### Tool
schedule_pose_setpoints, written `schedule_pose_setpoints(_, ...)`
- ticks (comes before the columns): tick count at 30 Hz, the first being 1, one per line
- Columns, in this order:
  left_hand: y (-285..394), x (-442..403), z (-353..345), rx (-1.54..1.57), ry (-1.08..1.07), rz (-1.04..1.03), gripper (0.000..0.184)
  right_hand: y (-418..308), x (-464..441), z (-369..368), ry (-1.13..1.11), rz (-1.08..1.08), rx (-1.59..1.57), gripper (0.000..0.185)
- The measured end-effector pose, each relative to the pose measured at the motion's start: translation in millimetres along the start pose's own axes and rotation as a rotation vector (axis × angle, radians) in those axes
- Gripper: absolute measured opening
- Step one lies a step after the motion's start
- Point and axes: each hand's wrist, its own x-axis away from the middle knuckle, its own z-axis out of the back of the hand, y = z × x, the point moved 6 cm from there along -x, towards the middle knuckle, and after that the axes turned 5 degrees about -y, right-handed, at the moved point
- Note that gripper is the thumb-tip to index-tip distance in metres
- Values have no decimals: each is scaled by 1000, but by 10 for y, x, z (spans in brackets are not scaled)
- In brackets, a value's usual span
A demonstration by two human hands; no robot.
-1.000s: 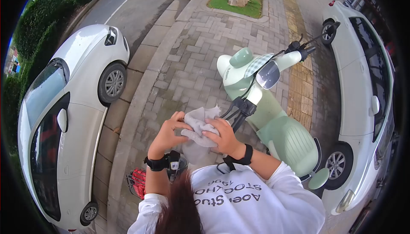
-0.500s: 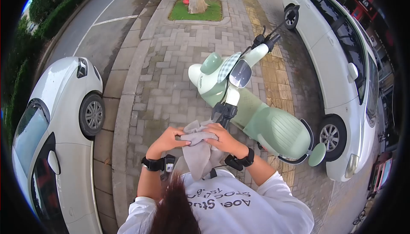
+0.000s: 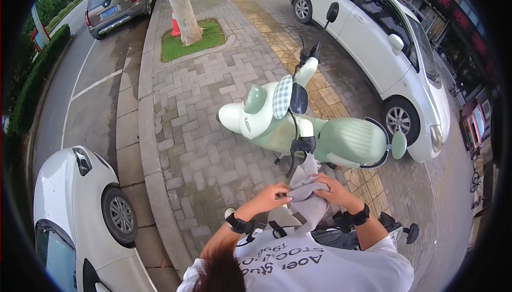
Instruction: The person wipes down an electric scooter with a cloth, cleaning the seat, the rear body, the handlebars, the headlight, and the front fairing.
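Lengthwise, grey cloth point(image 3: 313, 206) points toward scooter point(image 3: 276, 126) | left hand point(image 3: 272, 197), right hand point(image 3: 335, 192): nearly closed, pinching it

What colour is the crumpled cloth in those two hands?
The crumpled fabric cloth is pale grey, best seen in the head view.

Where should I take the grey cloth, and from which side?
The grey cloth is probably best pinched at the fold across its middle, from both sides, where the left hand and right hand hold it. It is limp, with loose parts beyond the fold, so a one-end grip would likely sag.
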Motion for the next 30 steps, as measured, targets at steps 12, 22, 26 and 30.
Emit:
schedule_pose_setpoints(12, 87, -145, 281, 267, -343, -50, 53, -445, 653, -525, 1061, -258, 506, 26)
schedule_pose_setpoints(22, 249, -533, 58, 68, -464, -77, 53, -405, 518, -712, 1276, -168, 308, 24)
schedule_pose_setpoints(26, 161, -598, 167, 38, -793, 91, 39, -450, 446, -806, 1365, -175, 340, 25)
schedule_pose_setpoints(30, 22, -509, 185, 26, -978, 168, 32, -522, 352, -950, 1466, -237, 414, 30)
